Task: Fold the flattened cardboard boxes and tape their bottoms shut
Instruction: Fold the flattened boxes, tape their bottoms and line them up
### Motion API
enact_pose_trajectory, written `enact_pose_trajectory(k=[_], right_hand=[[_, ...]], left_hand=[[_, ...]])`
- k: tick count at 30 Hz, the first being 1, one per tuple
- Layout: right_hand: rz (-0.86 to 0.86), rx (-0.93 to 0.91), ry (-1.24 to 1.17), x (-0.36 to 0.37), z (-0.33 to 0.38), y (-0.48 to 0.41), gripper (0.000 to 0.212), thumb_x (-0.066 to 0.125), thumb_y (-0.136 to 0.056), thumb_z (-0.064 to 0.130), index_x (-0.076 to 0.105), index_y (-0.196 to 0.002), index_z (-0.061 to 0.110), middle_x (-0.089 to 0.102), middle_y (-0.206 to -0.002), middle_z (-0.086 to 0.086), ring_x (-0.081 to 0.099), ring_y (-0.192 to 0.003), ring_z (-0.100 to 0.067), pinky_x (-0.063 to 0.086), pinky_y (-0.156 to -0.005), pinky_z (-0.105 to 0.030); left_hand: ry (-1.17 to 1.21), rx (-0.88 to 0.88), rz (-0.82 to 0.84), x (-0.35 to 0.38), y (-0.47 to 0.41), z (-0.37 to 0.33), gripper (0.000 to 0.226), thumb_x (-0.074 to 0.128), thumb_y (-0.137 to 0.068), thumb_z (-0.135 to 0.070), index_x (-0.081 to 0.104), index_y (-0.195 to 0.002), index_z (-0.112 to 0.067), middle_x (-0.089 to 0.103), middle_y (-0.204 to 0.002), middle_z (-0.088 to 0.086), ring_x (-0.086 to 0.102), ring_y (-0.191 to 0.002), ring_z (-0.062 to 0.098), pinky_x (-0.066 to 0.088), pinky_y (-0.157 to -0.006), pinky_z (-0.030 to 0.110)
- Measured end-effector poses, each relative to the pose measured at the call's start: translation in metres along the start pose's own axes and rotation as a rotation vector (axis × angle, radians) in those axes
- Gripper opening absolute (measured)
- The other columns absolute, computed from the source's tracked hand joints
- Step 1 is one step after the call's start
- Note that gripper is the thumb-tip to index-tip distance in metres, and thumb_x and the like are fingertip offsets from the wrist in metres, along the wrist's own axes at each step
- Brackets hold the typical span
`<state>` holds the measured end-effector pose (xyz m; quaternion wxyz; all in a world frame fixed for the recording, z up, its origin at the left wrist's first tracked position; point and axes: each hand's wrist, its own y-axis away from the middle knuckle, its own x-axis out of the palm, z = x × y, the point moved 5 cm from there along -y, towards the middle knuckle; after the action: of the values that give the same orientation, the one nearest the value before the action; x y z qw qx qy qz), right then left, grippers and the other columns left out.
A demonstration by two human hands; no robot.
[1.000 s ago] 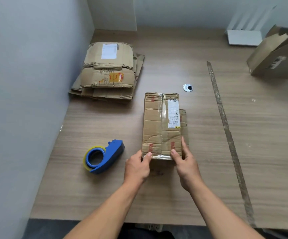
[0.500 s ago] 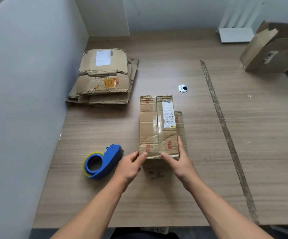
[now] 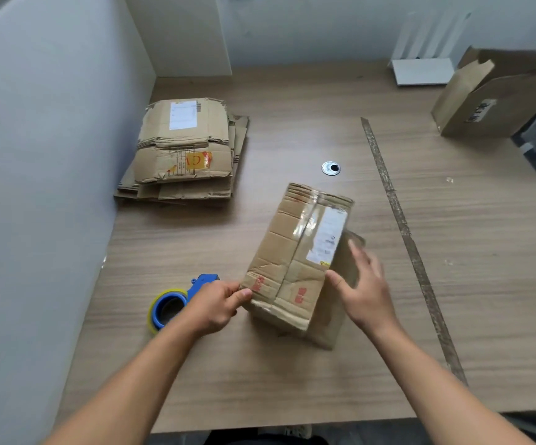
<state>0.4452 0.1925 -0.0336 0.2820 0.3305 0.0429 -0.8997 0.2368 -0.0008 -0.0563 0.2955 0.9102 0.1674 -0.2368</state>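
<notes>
**Box turned askew and lifting off the table**

Nearest the table's front edge, two bare forearms reach in. The left hand pinches the near left corner of the cardboard box between thumb and curled fingers. The right hand is blurred, with its fingers spread and straight at the box's right side and its thumb against the edge. Half a second ago it was holding the near right corner.

The box lay flat and square to the table edge then. Now its far end has swung to the right and its near end stands up off the wood, showing a shadow beneath.

One blue tape dispenser with a yellow roll lies just left of the left hand, partly hidden by it.

Farther back are one round metal grommet and one long strip of old tape on the wood. At far left sits one stack of flattened boxes; how many it holds I cannot tell.

At far right one open box stands, its inside hidden, beside a white stand.
</notes>
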Motion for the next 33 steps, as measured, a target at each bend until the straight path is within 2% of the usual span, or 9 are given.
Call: enact_pose_trajectory(k=[3, 7, 11, 14, 17, 23, 27, 30, 33], right_hand=[[-0.1, -0.237, 0.355, -0.014, 0.024, -0.013, 0.09, 0.058, -0.078, 0.074, 0.03, -0.154, 0.034, 0.022, -0.159, -0.016, 0.019, -0.147, -0.039, 0.023, -0.115, -0.054], [0.215, 0.052, 0.609, 0.002, 0.019, -0.03, 0.118, 0.044, -0.06, 0.097, -0.014, -0.151, 0.05, -0.015, -0.165, -0.014, -0.012, -0.152, -0.034, -0.001, -0.12, -0.058], [0.213, 0.122, 0.675, 0.015, 0.018, -0.032, 0.125, 0.043, -0.053, 0.102, -0.014, -0.151, 0.05, -0.01, -0.165, -0.015, -0.005, -0.152, -0.034, 0.003, -0.12, -0.057], [0.131, 0.152, 0.639, 0.014, 0.02, -0.029, 0.127, 0.047, -0.047, 0.102, -0.01, -0.149, 0.052, 0.001, -0.161, -0.013, 0.006, -0.148, -0.033, 0.012, -0.116, -0.056], [0.105, 0.188, 0.621, 0.018, 0.021, -0.023, 0.125, 0.052, -0.05, 0.098, -0.012, -0.148, 0.053, 0.005, -0.158, -0.016, 0.01, -0.144, -0.035, 0.015, -0.114, -0.057], [0.008, 0.204, 0.61, 0.013, 0.015, -0.016, 0.115, 0.054, -0.06, 0.093, -0.009, -0.148, 0.054, 0.021, -0.147, -0.015, 0.028, -0.129, -0.035, 0.026, -0.105, -0.054], [0.016, 0.226, 0.512, -0.007, 0.003, -0.028, 0.118, 0.071, -0.066, 0.077, -0.007, -0.151, 0.051, 0.03, -0.137, -0.014, 0.037, -0.124, -0.037, 0.036, -0.101, -0.051], [0.06, 0.271, 0.308, -0.018, -0.016, -0.037, 0.107, 0.081, -0.067, 0.062, 0.021, -0.153, 0.042, 0.039, -0.132, -0.013, 0.045, -0.124, -0.037, 0.041, -0.103, -0.045], [0.113, 0.315, -0.14, -0.017, -0.042, -0.031, 0.078, 0.087, -0.071, 0.042, 0.046, -0.138, 0.047, 0.062, -0.119, -0.008, 0.065, -0.104, -0.027, 0.053, -0.095, -0.045]], left_hand=[[-0.171, 0.095, 0.117, -0.015, 0.001, -0.015, 0.024, 0.054, -0.1, -0.033, 0.068, -0.087, -0.048, 0.065, -0.077, -0.035, 0.057, -0.078, -0.018, 0.048, -0.081, 0.016], [-0.177, 0.151, 0.051, -0.019, -0.012, -0.021, 0.031, 0.055, -0.091, -0.044, 0.067, -0.12, -0.044, 0.07, -0.116, -0.021, 0.063, -0.113, 0.003, 0.047, -0.101, 0.029], [-0.006, -0.149, -0.406, -0.008, 0.004, -0.014, 0.072, 0.073, -0.088, -0.039, 0.043, -0.149, -0.015, 0.061, -0.136, 0.012, 0.056, -0.126, 0.026, 0.041, -0.104, 0.03], [0.292, -0.375, -0.411, 0.035, 0.014, -0.004, 0.108, 0.08, -0.07, -0.059, 0.025, -0.15, -0.012, 0.051, -0.144, 0.012, 0.051, -0.13, 0.032, 0.042, -0.107, 0.039], [0.334, -0.379, -0.431, 0.067, 0.01, -0.016, 0.121, 0.081, -0.061, -0.066, 0.021, -0.151, -0.013, 0.045, -0.15, 0.008, 0.046, -0.134, 0.028, 0.039, -0.11, 0.037], [0.301, -0.326, -0.578, 0.06, 0.011, -0.021, 0.059, 0.075, -0.079, -0.054, 0.052, -0.124, -0.023, 0.069, -0.114, -0.001, 0.064, -0.106, 0.023, 0.049, -0.084, 0.031], [0.298, -0.281, -0.517, 0.051, 0.013, -0.013, 0.041, 0.06, -0.093, -0.046, 0.059, -0.128, -0.025, 0.072, -0.11, -0.002, 0.065, -0.104, 0.021, 0.052, -0.091, 0.034], [0.341, -0.259, -0.428, 0.041, 0.007, 0.001, 0.037, 0.056, -0.093, -0.046, 0.065, -0.124, -0.029, 0.074, -0.106, -0.004, 0.068, -0.102, 0.019, 0.054, -0.093, 0.04], [0.489, -0.241, -0.306, 0.034, 0.004, 0.006, 0.019, 0.056, -0.1, -0.03, 0.072, -0.11, -0.028, 0.076, -0.1, -0.001, 0.073, -0.092, 0.016, 0.059, -0.087, 0.042]])
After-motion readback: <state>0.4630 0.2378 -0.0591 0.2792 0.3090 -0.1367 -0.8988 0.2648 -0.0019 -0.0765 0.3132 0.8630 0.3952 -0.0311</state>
